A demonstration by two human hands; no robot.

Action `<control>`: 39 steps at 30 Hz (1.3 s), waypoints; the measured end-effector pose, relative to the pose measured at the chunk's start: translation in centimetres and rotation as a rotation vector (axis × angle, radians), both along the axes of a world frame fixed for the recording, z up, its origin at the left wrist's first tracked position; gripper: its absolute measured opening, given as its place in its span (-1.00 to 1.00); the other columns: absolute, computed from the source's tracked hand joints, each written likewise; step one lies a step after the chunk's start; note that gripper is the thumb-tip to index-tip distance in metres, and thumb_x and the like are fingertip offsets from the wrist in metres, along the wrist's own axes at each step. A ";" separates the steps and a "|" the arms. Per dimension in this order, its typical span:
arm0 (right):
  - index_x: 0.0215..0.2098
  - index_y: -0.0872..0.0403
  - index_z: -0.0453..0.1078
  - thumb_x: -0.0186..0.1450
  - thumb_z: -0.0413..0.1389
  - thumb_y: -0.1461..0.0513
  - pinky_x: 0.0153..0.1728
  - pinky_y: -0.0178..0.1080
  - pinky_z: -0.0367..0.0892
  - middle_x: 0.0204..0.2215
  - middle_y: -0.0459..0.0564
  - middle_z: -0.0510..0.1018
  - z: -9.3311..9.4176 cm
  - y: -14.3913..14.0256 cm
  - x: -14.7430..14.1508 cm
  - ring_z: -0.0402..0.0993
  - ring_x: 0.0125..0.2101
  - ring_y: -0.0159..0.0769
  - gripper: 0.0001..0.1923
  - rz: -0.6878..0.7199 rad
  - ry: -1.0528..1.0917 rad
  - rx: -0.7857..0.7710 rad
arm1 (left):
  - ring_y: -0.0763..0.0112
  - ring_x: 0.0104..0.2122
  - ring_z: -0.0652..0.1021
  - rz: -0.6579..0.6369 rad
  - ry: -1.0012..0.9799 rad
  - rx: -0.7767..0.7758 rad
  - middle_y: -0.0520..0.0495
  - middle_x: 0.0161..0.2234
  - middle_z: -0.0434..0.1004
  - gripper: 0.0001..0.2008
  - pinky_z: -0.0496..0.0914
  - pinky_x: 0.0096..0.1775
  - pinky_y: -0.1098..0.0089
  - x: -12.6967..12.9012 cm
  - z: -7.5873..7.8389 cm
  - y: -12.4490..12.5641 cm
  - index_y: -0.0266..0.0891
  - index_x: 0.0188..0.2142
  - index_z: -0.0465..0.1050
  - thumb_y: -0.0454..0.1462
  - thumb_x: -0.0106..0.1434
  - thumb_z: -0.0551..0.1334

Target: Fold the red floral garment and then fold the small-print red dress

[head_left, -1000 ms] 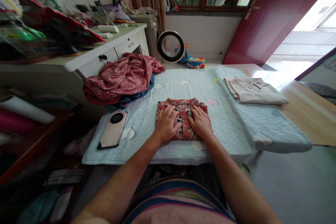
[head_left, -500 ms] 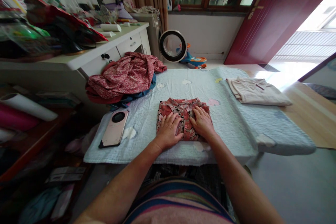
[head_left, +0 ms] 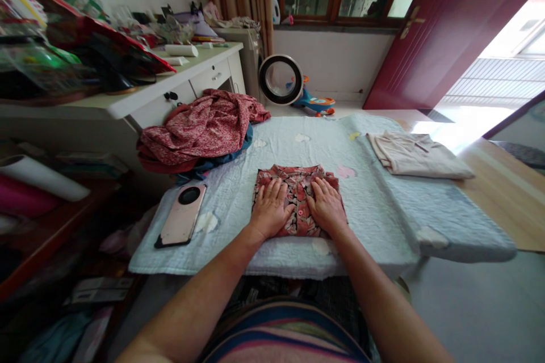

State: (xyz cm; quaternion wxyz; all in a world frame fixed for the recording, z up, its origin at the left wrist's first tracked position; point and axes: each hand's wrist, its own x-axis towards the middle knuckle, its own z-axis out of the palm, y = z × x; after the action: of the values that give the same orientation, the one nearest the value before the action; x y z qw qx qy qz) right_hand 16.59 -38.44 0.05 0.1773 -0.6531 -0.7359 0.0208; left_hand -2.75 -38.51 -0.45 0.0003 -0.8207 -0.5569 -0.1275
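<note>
A folded red and black patterned shirt lies in front of me, collar at the far side and buttons down its middle. My left hand rests flat on its left half, fingers stretched out. On the right half lies my right hand, also flat with the fingers extended. Both palms hide parts of the cloth. Under the shirt is a pale blue quilted cover with cloud shapes.
Left of the shirt lies a pink phone. A heap of red patterned clothes sits at the back left, beside a cluttered white desk. A folded beige garment lies at the right. Beyond are an open washer door and a red door.
My left hand has shifted a little outward and turned straighter on the shirt. My right hand stays flat with slight finger movement. The whole view has moved slightly downward.
</note>
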 end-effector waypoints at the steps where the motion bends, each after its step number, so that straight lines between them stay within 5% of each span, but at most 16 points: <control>1: 0.25 0.17 0.27 0.41 -0.06 0.10 0.30 -0.03 -0.04 0.32 0.12 0.22 0.0 0.0 0.0 0.03 0.33 -0.07 -0.48 -0.002 -0.002 0.004 | 0.11 0.36 0.08 0.000 0.004 0.005 -0.22 0.37 0.06 -0.37 -0.02 0.32 -0.02 0.0 0.1 0.0 -0.25 0.34 0.11 -0.02 0.37 0.06; 39: 0.25 0.16 0.25 0.39 -0.04 0.12 0.29 0.00 -0.03 0.32 0.14 0.22 0.1 0.3 0.1 0.02 0.33 -0.05 -0.47 -0.002 0.030 -0.037 | 0.09 0.35 0.11 0.001 -0.046 -0.025 -0.22 0.36 0.09 -0.40 -0.01 0.31 -0.03 -0.1 0.9 -0.2 -0.23 0.31 0.16 -0.04 0.36 0.10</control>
State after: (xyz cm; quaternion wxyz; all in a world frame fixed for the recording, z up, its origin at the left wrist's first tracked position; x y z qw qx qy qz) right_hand 16.66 -38.18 0.12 0.1762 -0.6567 -0.7320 0.0439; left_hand -2.86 -38.75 0.42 -0.0227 -0.8173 -0.5587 -0.1393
